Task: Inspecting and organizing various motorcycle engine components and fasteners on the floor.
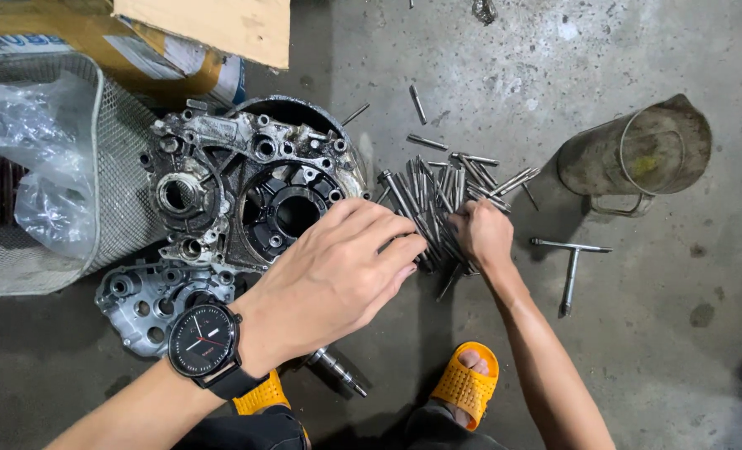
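A heap of long metal bolts lies on the concrete floor. My left hand, with a black wristwatch on its wrist, reaches over the heap's near left edge, fingers bent down onto the bolts. My right hand is closed around a bunch of bolts at the heap's near right side. A dirty engine crankcase half sits just left of the heap. A second, paler case cover lies below it, partly under my left forearm.
A dented metal jug lies on its side at the right. A T-handle wrench rests right of my right hand. A mesh basket with a plastic bag and cardboard boxes stand at the left. My yellow sandals are near the bottom.
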